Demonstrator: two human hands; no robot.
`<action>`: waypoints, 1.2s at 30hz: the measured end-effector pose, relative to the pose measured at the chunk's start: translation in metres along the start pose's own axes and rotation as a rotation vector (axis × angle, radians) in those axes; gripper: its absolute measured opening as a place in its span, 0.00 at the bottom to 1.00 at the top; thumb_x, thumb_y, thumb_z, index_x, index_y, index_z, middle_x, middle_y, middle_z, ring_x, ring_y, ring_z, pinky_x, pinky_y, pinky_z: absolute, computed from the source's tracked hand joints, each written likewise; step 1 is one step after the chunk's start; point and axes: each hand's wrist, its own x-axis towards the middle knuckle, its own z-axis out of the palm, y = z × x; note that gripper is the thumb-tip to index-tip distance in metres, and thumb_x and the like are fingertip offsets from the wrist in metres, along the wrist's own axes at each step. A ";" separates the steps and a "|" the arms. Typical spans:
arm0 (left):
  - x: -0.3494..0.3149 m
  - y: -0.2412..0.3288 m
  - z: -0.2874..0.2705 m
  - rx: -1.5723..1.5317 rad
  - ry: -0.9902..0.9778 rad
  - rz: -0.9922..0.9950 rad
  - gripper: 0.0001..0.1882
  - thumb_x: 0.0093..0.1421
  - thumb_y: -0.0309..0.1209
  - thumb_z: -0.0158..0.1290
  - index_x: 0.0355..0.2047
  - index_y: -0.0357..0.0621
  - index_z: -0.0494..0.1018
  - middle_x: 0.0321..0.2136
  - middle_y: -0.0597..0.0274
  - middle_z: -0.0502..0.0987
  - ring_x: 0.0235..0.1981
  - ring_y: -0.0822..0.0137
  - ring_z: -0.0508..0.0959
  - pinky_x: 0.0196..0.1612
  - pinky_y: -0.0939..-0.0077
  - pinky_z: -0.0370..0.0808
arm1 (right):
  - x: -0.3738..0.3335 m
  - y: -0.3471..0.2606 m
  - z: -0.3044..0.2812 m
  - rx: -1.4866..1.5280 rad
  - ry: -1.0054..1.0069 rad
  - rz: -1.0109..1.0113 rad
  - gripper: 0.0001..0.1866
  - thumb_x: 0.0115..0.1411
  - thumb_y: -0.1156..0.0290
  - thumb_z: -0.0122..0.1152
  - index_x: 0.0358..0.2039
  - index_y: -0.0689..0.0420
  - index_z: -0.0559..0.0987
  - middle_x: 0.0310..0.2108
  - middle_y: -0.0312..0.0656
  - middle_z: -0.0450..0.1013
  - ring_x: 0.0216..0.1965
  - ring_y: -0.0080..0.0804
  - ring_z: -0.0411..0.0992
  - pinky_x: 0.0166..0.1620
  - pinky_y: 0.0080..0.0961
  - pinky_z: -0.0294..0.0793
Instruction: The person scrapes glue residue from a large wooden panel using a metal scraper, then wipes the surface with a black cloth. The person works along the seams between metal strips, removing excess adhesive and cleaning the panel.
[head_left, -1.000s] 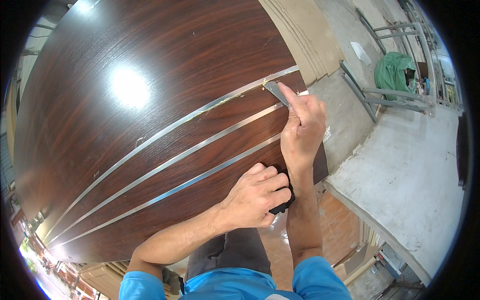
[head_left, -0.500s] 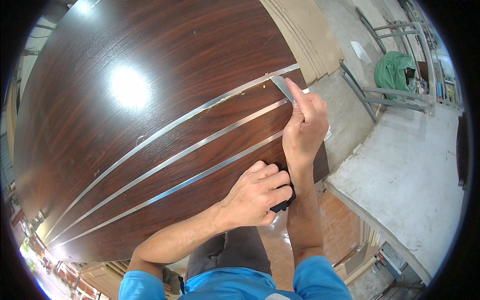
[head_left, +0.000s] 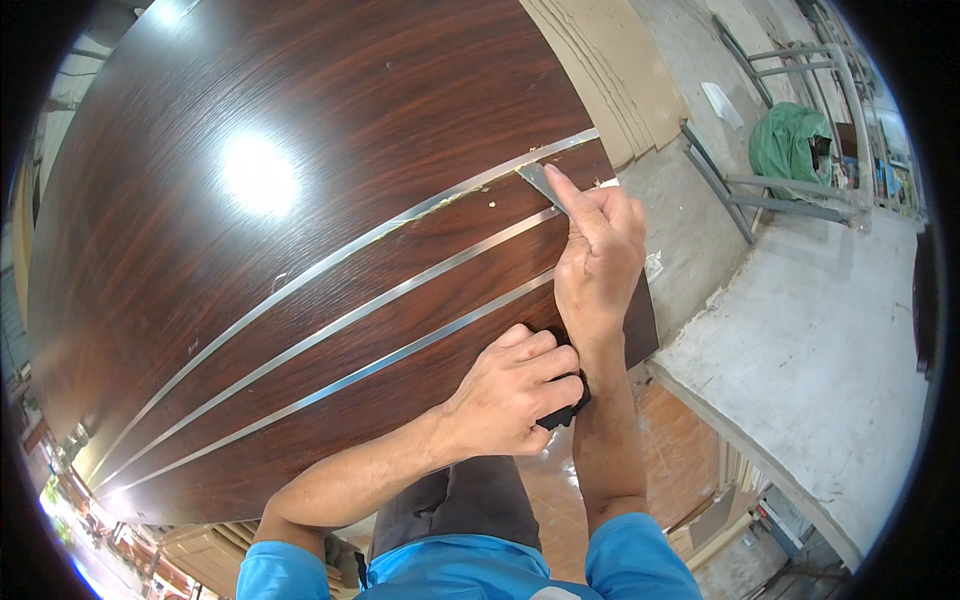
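Observation:
A large dark brown wood-grain panel (head_left: 330, 200) with three silver strips lies before me. My right hand (head_left: 602, 250) grips a scraper with a flat grey blade (head_left: 544, 187); my index finger presses along the blade. Its tip rests just below the far silver strip (head_left: 480, 180), where a pale yellowish residue runs along the strip's near edge. Small crumbs lie on the panel near the blade. Nearer to me, my left hand (head_left: 525, 385) is closed around a black item (head_left: 566, 402), its kind mostly hidden by the fingers, beside my right forearm.
Stacked tan boards (head_left: 610, 75) lie beyond the panel's right end. On the right are a pale concrete-like slab (head_left: 800, 340), grey metal frames (head_left: 735, 185) and a green bag (head_left: 792, 142). More wooden boards (head_left: 205, 550) show at the lower left.
My right hand has drawn the scraper leftward and slightly toward me along the far strip. A crumb has shifted left on the panel. My left hand stays nearly in place.

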 end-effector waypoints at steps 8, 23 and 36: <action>-0.001 0.002 -0.001 -0.049 0.046 0.030 0.21 0.28 0.28 0.61 0.29 0.49 0.75 0.35 0.67 0.72 0.36 0.60 0.70 0.37 0.65 0.65 | -0.002 0.000 -0.003 0.041 -0.062 -0.012 0.20 0.69 0.77 0.57 0.54 0.42 0.87 0.33 0.35 0.70 0.37 0.36 0.68 0.46 0.34 0.71; -0.003 0.001 0.003 -0.069 0.116 0.067 0.18 0.28 0.27 0.58 0.26 0.48 0.73 0.32 0.66 0.69 0.33 0.60 0.68 0.33 0.66 0.63 | -0.008 -0.003 0.001 -0.040 0.012 0.107 0.23 0.68 0.80 0.52 0.55 0.43 0.86 0.36 0.38 0.72 0.42 0.39 0.70 0.49 0.37 0.72; -0.006 -0.002 0.007 -0.101 0.164 0.109 0.12 0.33 0.31 0.58 0.24 0.49 0.75 0.34 0.65 0.76 0.31 0.62 0.73 0.29 0.67 0.66 | -0.011 -0.010 0.003 0.029 0.053 0.104 0.21 0.68 0.80 0.52 0.54 0.45 0.87 0.34 0.37 0.71 0.37 0.36 0.70 0.45 0.34 0.72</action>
